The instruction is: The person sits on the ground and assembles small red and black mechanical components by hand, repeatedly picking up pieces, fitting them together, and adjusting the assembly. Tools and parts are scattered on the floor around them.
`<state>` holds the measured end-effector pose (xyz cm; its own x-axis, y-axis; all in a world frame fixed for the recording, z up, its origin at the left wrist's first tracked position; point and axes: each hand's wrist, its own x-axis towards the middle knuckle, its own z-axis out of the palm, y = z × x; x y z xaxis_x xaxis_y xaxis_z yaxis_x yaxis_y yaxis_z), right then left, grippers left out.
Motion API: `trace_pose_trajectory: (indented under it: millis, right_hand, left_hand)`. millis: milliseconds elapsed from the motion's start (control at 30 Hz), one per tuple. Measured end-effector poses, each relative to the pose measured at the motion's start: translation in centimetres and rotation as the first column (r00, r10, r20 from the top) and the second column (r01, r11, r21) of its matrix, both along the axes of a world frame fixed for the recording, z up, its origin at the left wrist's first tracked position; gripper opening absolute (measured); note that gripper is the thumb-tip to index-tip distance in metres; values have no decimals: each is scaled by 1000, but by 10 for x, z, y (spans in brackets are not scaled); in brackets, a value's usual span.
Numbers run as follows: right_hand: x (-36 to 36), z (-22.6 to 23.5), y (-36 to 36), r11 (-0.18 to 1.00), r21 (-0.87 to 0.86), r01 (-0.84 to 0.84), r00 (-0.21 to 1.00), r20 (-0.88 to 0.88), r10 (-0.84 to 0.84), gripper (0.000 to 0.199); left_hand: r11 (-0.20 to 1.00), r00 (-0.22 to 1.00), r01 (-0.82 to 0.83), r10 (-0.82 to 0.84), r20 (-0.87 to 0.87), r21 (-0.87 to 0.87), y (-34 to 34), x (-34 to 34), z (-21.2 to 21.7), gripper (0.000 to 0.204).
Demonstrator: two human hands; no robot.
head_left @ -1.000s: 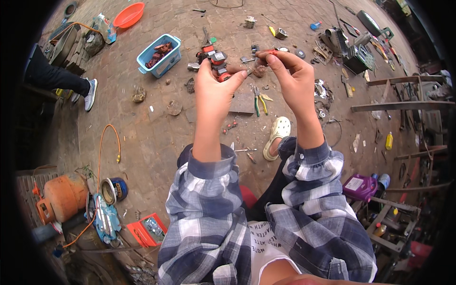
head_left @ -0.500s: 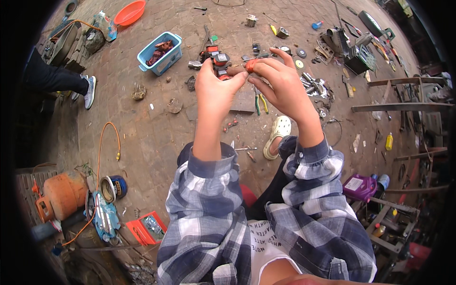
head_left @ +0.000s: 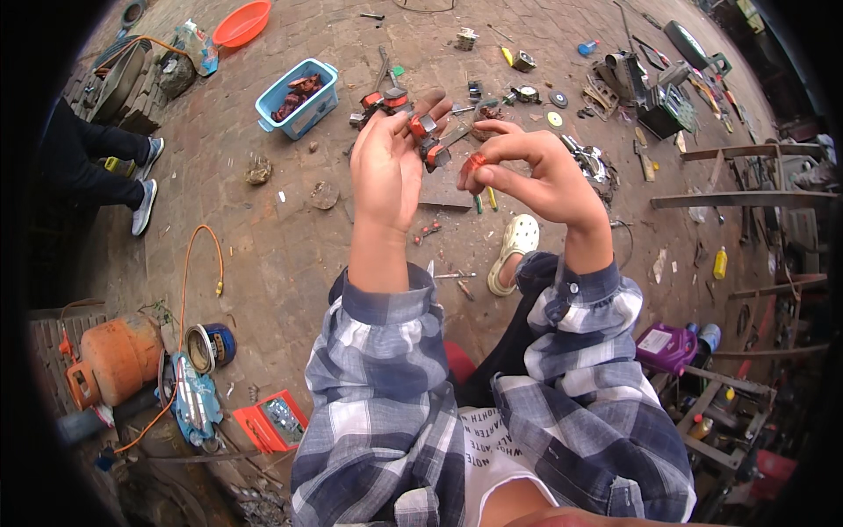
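Note:
My left hand is turned palm toward me, its fingers curled round a red-and-black blocky part. More red and black blocks show just beyond that hand; whether they belong to the same part I cannot tell. To the right, my right hand pinches a small orange-red piece, perhaps a bit of wound wire, between thumb and fingers. A gap separates the two hands. Below them on the ground lies a flat dark metal block, with green-and-yellow plier handles beside it.
A blue bin of reddish scrap stands at far left, past it an orange basin. Another person's legs are at left. A gas cylinder sits lower left. Metal parts and a rack lie right.
My hands have drawn apart. The left one has rolled palm toward me with the red-and-black part; the right has come nearer and lower with the orange-red piece. The other person's feet have shifted.

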<state>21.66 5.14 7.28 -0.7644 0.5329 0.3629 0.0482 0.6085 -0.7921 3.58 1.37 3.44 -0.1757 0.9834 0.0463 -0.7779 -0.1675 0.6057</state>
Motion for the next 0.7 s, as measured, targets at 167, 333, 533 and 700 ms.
trace_pose_trajectory:
  millis: [167,333,533,700]
  right_hand:
    - [-10,-3,-3,949,-244,-200,928,-357,104,17]
    - [-25,-19,3,881,-462,-100,670,-686,-283,20]
    - [-21,-21,14,602,453,657,752,-340,-565,7]
    - [-18,-27,16,519,663,539,793,-192,-578,4]
  left_hand:
    - [1000,972,7,-2,-235,20,2,4,-1,31]
    - [998,902,66,-63,-427,-9,1,10,-2,33]
    - [988,929,154,-143,-343,6,-4,11,11,35]
    - [1000,987,-2,6,-159,27,-1,8,8,32]
